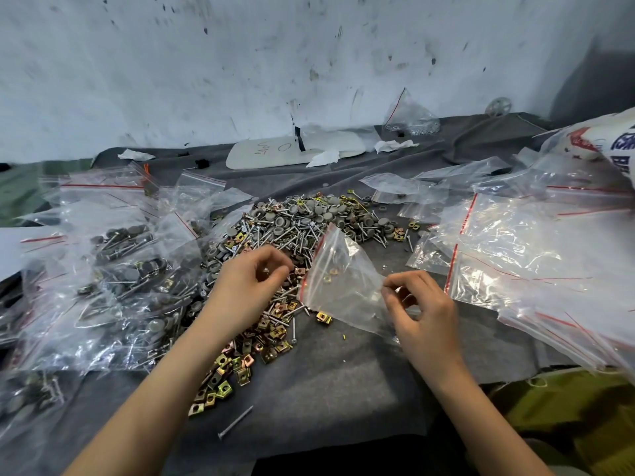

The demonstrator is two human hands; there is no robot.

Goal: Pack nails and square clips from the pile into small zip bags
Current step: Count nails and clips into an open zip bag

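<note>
Small clear plastic zip bag [338, 280] with a red seal strip hangs just above the grey cloth [326, 389], its mouth turned toward the pile. Readable writing is scarce: a flat white board [275, 152] by the wall bears handwritten marks, one like an "O", and a white sack [604, 142] at far right carries blue and red print too cut off to read. The zip bag is crumpled, and two brass-coloured clips show through its film. The right hand [422, 314] pinches its lower corner between thumb and fingers. The left hand [249, 286] hovers over the heap of silver nails [299, 221] and brass square clips [240, 359], fingertips bunched beside the bag's mouth; whether they hold anything cannot be told.
</note>
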